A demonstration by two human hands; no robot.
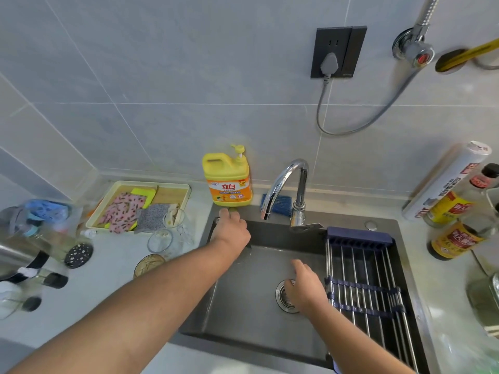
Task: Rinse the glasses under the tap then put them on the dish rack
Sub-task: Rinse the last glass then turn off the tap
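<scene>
My left hand (pixel 232 231) reaches to the sink's back left corner, fingers curled round a clear glass (pixel 244 253) that it mostly hides. Over the drain strainer (pixel 283 298), my right hand (pixel 306 288) lies low in the basin with its fingertips touching the strainer. The chrome tap (pixel 290 182) stands behind the sink and no water stream shows. A steel roll-up dish rack (pixel 361 279) with dark blue ends spans the sink's right side and is bare. On the counter left of the sink stand two clear glasses (pixel 160 240) (pixel 175 218).
A yellow detergent bottle (pixel 228 179) stands at the sink's back left rim, with a blue sponge (pixel 278 203) behind the tap. A yellow tray (pixel 140 205) of cloths, a brownish jar (pixel 148 264) and blurred bottles fill the left counter. Sauce bottles (pixel 453 238) crowd the right.
</scene>
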